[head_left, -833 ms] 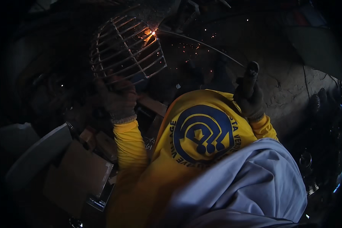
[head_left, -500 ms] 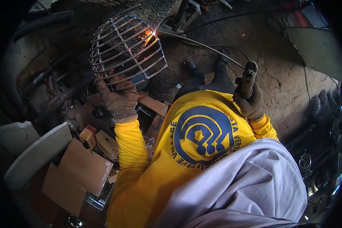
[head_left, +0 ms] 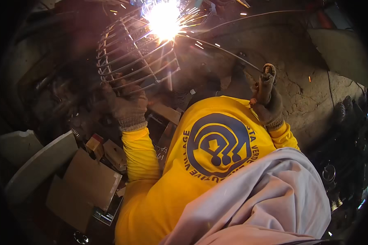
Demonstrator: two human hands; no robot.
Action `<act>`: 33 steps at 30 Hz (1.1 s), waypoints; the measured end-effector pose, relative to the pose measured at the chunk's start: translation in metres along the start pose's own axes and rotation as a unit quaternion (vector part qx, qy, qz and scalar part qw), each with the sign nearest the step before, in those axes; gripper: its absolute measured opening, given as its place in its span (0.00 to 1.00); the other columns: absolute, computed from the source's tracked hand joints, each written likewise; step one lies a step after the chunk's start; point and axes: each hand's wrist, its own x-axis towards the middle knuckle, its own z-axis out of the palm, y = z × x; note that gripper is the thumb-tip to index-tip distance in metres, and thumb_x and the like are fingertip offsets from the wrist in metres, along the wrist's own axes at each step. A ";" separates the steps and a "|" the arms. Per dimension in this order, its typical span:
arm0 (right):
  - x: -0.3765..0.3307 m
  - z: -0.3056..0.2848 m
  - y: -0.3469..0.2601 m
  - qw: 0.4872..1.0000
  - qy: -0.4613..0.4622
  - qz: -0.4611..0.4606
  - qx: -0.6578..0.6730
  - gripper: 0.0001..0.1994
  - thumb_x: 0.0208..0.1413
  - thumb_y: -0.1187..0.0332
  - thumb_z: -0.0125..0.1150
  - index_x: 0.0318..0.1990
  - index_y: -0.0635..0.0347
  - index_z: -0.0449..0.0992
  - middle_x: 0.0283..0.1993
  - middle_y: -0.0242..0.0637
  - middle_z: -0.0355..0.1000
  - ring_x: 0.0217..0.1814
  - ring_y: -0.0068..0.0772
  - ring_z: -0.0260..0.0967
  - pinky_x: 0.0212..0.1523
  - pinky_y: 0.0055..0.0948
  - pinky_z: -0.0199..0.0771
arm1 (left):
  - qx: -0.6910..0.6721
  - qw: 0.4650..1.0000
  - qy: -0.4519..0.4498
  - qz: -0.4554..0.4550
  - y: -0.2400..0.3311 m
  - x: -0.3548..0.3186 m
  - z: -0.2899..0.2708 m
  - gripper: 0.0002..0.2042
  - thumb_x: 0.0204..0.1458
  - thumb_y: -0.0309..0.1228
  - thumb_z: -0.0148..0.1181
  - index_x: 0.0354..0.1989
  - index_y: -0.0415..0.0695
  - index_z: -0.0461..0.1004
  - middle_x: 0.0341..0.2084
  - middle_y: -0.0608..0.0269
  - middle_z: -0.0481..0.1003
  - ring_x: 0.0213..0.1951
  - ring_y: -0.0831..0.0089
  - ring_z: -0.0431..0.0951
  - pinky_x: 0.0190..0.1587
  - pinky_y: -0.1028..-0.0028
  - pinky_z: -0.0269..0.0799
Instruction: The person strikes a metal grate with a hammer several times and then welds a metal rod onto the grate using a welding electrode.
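My gloved left hand (head_left: 129,104) grips the near rim of a metal bar cage (head_left: 137,61), rounded like a basket. In my gloved right hand (head_left: 270,104) is a welding electrode holder (head_left: 267,83). A long thin welding rod (head_left: 229,52) runs from its jaws up to the cage's far right edge. There a blinding white arc (head_left: 164,19) burns and throws sparks. The glare hides the rod's tip and the joint beneath it.
Cardboard pieces (head_left: 90,179) and small boxes (head_left: 95,147) lie at the left, beside a curved pale slab (head_left: 43,163). Coil springs (head_left: 342,109) stand at the right. A cable (head_left: 331,87) hangs over the cracked floor (head_left: 298,85). Grey cloth (head_left: 265,196) drapes across my front.
A small orange glow at the cage's edge has flared into a bright white arc with flying sparks. The surroundings look darker. Both hands have stayed nearly in place.
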 end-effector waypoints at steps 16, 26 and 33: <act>0.004 0.001 -0.012 0.997 0.005 0.020 -0.073 0.26 0.45 0.69 0.64 0.54 0.71 0.69 0.33 0.33 0.74 0.34 0.25 0.72 0.37 0.25 0.72 | 0.062 0.993 0.061 0.075 -0.002 0.002 0.021 0.14 0.60 0.49 0.53 0.38 0.52 0.74 0.24 0.77 0.74 0.23 0.86 0.72 0.22 0.84 0.69; 0.001 0.000 -0.007 0.999 -0.002 0.039 -0.005 0.28 0.42 0.66 0.68 0.52 0.67 0.69 0.32 0.36 0.76 0.33 0.28 0.74 0.40 0.26 0.74 | 0.129 0.941 0.226 0.218 -0.018 0.004 0.027 0.16 0.54 0.47 0.63 0.42 0.48 0.75 0.28 0.71 0.77 0.23 0.80 0.74 0.24 0.81 0.73; -0.001 -0.001 -0.005 0.999 0.004 0.032 -0.009 0.28 0.43 0.66 0.68 0.52 0.68 0.69 0.33 0.36 0.76 0.33 0.28 0.75 0.41 0.26 0.74 | 0.140 0.954 0.193 0.180 -0.011 0.001 0.020 0.17 0.53 0.47 0.64 0.41 0.47 0.75 0.28 0.69 0.77 0.23 0.80 0.74 0.23 0.80 0.72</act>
